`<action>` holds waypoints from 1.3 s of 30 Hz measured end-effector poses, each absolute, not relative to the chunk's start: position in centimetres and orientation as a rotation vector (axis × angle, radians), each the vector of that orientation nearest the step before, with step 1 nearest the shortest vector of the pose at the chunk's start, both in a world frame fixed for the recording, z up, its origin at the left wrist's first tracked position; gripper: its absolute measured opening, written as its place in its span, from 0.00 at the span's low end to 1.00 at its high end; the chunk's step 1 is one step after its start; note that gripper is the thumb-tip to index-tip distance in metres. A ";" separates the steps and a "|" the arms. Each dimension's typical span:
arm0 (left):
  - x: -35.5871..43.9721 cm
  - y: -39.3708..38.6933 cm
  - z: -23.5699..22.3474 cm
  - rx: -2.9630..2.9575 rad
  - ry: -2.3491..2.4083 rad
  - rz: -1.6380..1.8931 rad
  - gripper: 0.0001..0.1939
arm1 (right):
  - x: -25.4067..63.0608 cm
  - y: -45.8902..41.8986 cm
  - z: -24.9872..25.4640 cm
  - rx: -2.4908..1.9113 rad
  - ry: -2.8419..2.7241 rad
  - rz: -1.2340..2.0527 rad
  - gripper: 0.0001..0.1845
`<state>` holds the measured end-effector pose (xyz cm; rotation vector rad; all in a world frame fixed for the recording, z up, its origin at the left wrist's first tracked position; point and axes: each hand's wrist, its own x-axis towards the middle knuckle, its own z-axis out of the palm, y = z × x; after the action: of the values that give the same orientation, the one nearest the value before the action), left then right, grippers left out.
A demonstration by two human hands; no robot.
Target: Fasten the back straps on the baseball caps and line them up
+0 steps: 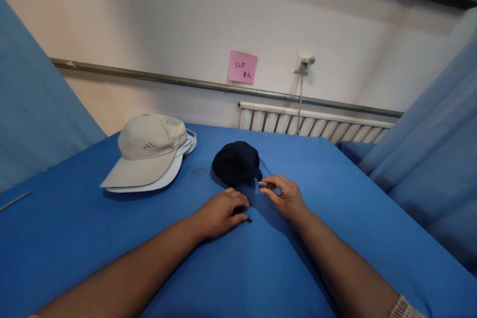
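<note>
A dark navy cap [235,163] sits on the blue-covered table, its crown toward the wall. From its right side a short dark strap runs to a small silvery buckle [263,185]. My right hand [286,198] pinches this buckle between thumb and fingertips. Just in front of the cap, my left hand [221,212] rests low over the table with its fingers curled. A small dark piece [249,220] pokes out by the left thumb tip; the rest of what lies under those fingers is hidden.
To the left, a beige cap [149,141] is stacked on a white cap [164,181]. A thin stick [15,200] lies at the far left. Behind the blue table [238,278] are a metal rail [167,78], a radiator [276,121] and a pink note [243,66]. Blue curtains [439,124] hang at both sides.
</note>
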<state>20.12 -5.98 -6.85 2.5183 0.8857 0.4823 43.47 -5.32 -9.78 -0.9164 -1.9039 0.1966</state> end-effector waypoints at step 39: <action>21.3 -6.7 -5.5 1.933 1.109 0.859 0.13 | 41.2 -7.0 -9.6 -0.870 -1.886 0.399 0.06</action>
<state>21.27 -6.71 -5.51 1.9330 1.1088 0.8586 41.15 -7.04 -9.56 -0.8702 -1.8856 0.3988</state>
